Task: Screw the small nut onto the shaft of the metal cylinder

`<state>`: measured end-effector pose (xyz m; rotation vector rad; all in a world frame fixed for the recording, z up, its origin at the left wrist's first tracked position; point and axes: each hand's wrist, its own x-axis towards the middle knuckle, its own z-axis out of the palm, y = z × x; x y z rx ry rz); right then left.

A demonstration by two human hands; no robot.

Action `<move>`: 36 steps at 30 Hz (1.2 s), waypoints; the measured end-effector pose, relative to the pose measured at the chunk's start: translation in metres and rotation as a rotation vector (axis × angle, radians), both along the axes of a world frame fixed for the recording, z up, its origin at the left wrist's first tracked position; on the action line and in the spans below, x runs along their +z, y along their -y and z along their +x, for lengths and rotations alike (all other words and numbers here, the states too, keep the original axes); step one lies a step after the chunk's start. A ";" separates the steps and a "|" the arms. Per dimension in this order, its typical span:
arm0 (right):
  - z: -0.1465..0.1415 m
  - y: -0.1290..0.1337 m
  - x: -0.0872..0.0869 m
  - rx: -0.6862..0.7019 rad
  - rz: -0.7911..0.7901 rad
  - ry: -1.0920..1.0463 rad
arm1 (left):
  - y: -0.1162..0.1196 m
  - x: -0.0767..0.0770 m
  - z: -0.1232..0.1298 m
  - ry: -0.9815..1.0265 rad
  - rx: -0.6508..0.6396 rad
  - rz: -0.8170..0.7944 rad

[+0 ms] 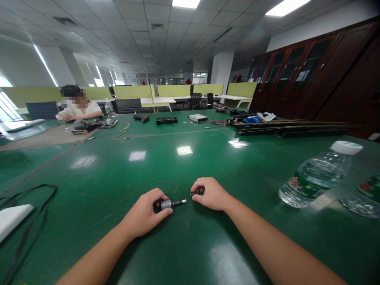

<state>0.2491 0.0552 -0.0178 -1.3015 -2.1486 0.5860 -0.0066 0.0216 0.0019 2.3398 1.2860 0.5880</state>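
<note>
In the head view, the person's left hand is resting low over the green tabletop and is gripping a grey cylindrical tool between thumb and fingers. The tool is lying nearly level, and its dark shaft is pointing toward the right hand, ending in a bright tip. The right hand is curling its thumb and fingers around a small dark piece, mostly hidden by the fingertips, so its exact shape is staying unclear. The tool's tip and the right fingers are sitting near each other but apart. On the right, a clear water bottle with a white cap is leaning in the view, and a second bottle is showing partly beside it. At the left edge, a black cable is curving around a white object. Farther back, a drill, a black part and a white box are lying along the table, while another person is sitting at the far left, arms resting on the table.
</note>
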 end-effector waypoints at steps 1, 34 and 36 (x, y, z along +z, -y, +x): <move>0.001 0.000 0.000 0.019 -0.009 -0.001 | 0.000 0.000 0.000 0.001 0.005 -0.003; -0.034 0.020 0.003 0.216 0.035 0.012 | 0.002 -0.007 0.005 0.053 -0.048 -0.019; -0.034 0.019 0.001 0.206 0.045 0.005 | 0.002 -0.007 0.006 0.047 -0.023 -0.026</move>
